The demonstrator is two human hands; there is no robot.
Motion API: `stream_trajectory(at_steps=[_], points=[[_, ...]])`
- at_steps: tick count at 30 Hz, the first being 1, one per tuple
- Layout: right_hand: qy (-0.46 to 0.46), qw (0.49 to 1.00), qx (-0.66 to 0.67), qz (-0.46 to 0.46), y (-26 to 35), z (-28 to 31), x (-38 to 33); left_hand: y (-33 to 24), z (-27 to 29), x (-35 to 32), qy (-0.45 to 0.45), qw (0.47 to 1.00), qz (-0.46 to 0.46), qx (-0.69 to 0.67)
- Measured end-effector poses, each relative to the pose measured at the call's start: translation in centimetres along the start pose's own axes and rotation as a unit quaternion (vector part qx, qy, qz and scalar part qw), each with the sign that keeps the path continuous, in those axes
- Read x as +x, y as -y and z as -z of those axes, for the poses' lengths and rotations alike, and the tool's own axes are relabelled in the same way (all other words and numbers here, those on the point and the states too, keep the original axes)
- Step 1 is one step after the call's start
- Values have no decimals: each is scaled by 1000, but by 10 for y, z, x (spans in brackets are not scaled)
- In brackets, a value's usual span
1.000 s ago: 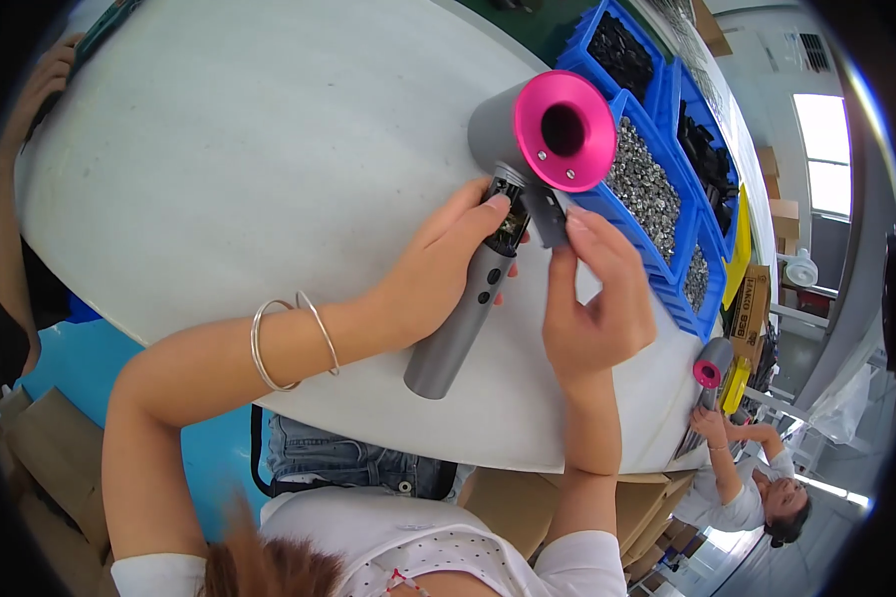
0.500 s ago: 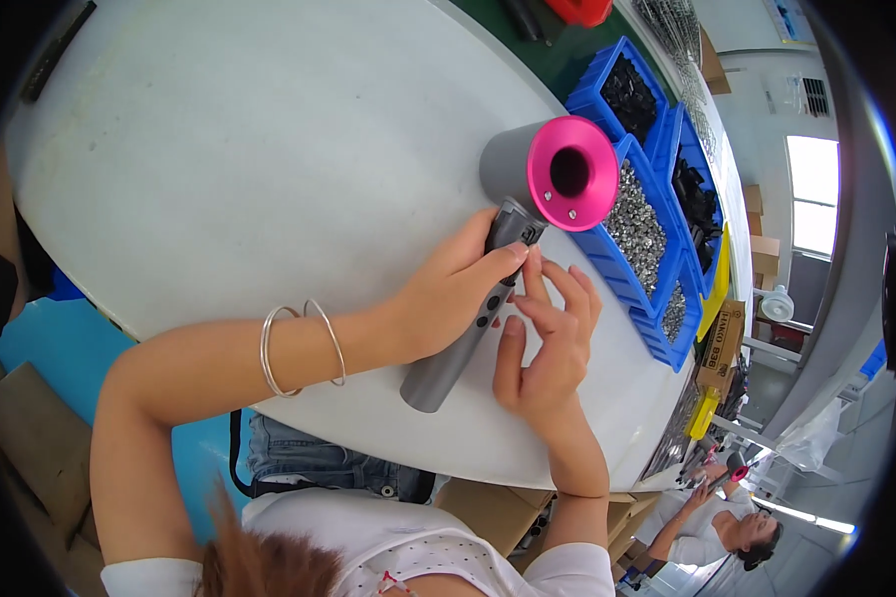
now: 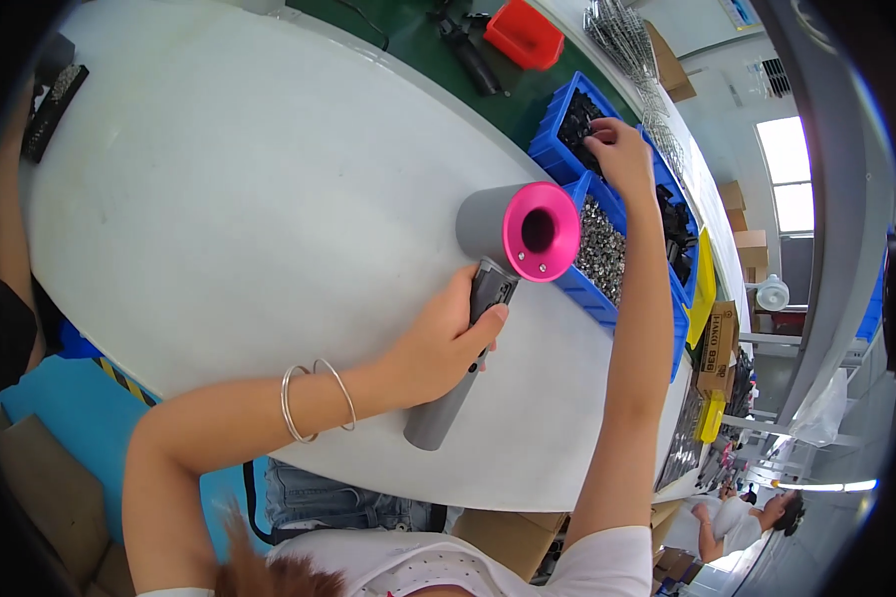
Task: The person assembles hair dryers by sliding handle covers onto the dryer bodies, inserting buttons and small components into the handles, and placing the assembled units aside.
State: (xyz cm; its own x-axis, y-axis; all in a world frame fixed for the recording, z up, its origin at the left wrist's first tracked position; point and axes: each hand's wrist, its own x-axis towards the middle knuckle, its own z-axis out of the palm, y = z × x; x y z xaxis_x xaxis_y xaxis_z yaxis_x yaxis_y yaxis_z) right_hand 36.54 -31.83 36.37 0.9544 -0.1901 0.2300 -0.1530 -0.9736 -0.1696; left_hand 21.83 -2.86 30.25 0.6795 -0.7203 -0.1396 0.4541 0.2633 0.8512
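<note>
My left hand is wrapped round the grey handle of a hair dryer, just below its head. The dryer's round grey head has a bright pink front ring with a dark hole and two small screws in it. It is held over the white table with its handle slanting toward me. My right hand is stretched far to the right, fingers bent together at a blue bin of small black parts. Whether a part is between those fingertips cannot be made out.
A second blue bin holds small shiny metal pieces; another blue bin of black parts adjoins it. Behind lie a red tray and a dark tool. Another person's arm shows at the left, beside a black tray.
My right hand has left the dryer's handle and reached up and away to the bin of black parts. The dryer, still in my left hand, sits slightly lower in view.
</note>
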Motion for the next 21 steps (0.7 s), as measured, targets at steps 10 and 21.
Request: stream_trajectory(at_steps=[10,21], points=[[-7,998,-40,-40,-17,-28,22,0,0,-7,0,1000,-6,-10],[-176,982,30,59,-12,8,-28,5,-10,-11,15,999,16,-38]])
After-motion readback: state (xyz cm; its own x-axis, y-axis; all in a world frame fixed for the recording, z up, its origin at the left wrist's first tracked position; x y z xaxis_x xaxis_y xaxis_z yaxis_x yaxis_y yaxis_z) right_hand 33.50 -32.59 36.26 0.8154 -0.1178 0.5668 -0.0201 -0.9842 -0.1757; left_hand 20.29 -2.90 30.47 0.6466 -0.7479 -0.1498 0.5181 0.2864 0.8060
